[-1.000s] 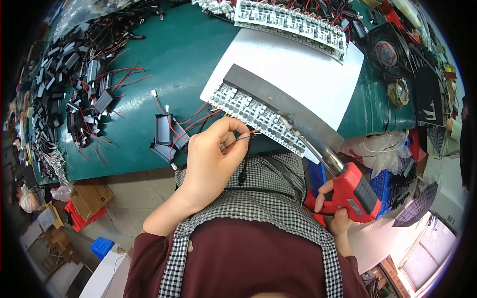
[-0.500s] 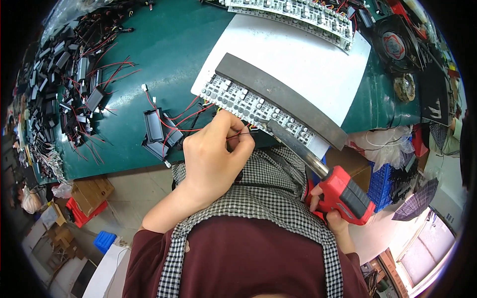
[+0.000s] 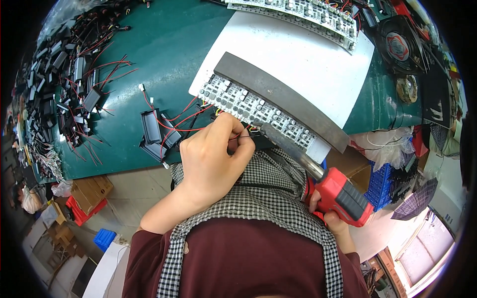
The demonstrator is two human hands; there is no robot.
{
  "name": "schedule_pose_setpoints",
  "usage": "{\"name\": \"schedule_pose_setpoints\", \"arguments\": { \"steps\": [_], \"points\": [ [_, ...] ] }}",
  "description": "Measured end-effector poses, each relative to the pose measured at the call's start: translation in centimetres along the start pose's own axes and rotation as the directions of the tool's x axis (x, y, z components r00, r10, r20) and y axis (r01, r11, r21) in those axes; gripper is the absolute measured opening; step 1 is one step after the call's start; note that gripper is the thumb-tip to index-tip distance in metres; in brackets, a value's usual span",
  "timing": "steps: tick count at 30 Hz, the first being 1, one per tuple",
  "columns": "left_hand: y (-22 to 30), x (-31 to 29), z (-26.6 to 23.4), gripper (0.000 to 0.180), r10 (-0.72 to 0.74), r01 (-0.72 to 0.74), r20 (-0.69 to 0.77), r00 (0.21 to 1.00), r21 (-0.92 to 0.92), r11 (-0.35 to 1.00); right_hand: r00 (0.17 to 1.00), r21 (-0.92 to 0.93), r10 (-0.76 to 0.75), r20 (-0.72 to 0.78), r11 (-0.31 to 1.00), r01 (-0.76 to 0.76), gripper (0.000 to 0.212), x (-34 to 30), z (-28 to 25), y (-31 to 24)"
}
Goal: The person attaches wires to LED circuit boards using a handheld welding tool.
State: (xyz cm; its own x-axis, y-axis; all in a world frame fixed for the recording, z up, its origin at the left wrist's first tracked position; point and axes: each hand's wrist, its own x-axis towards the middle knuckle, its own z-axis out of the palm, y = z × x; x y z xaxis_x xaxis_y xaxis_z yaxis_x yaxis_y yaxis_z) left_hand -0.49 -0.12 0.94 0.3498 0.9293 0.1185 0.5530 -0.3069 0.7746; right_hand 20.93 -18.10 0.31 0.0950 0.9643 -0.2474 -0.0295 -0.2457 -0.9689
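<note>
A white circuit board panel (image 3: 238, 103) with rows of small round parts lies on a white sheet (image 3: 298, 59). Along its far side rests a dark grey curved bar (image 3: 278, 92). My left hand (image 3: 211, 151) is at the board's near edge, thumb and forefinger pinched on a thin wire (image 3: 240, 135). My right hand (image 3: 323, 206) grips a red and black soldering gun (image 3: 345, 197). The gun's metal barrel slants up to the left, and its tip is at the near edge of the board, close to my left fingertips. Whether the tip touches a wire is too small to tell.
Black plastic cases (image 3: 151, 126) with red wires lie left of my left hand. A heap of similar cases (image 3: 82, 94) covers the table's left side. More circuit boards (image 3: 303, 15) are stacked at the back. A black fan (image 3: 397, 47) stands at the far right.
The soldering gun has shifted slightly left, its tip moving along the board's near edge toward my left fingers. My left hand keeps its pinch and has barely moved.
</note>
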Motion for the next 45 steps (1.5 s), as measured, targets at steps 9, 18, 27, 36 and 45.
{"name": "schedule_pose_setpoints", "arguments": {
  "steps": [9,18,27,36,45],
  "points": [
    [0.2,0.0,0.0,0.016,-0.041,0.042,-0.039,0.998,0.029,0.999,1.0,0.054,0.017,-0.021,0.998,-0.016,0.079,0.0,0.2,-0.2],
    [-0.1,-0.1,0.1,0.012,-0.015,0.015,-0.032,0.999,0.007,1.0,0.999,0.034,0.035,0.005,0.999,-0.035,0.078,0.4,0.2,-0.4],
    [0.1,0.0,-0.1,0.013,-0.014,0.014,-0.02,1.0,0.028,1.0,0.996,0.137,0.085,-0.004,0.987,-0.083,0.079,0.3,0.3,-0.3],
    [0.0,0.0,0.0,0.013,-0.006,0.007,-0.02,1.0,0.026,1.0,0.993,0.064,0.111,-0.043,0.992,-0.108,0.079,0.1,0.3,-0.4],
    [0.0,-0.1,-0.1,0.013,0.0,0.0,-0.017,1.0,0.039,0.999,0.983,0.063,0.166,-0.081,0.985,-0.162,0.083,1.3,1.8,-3.0]
  ]
}}
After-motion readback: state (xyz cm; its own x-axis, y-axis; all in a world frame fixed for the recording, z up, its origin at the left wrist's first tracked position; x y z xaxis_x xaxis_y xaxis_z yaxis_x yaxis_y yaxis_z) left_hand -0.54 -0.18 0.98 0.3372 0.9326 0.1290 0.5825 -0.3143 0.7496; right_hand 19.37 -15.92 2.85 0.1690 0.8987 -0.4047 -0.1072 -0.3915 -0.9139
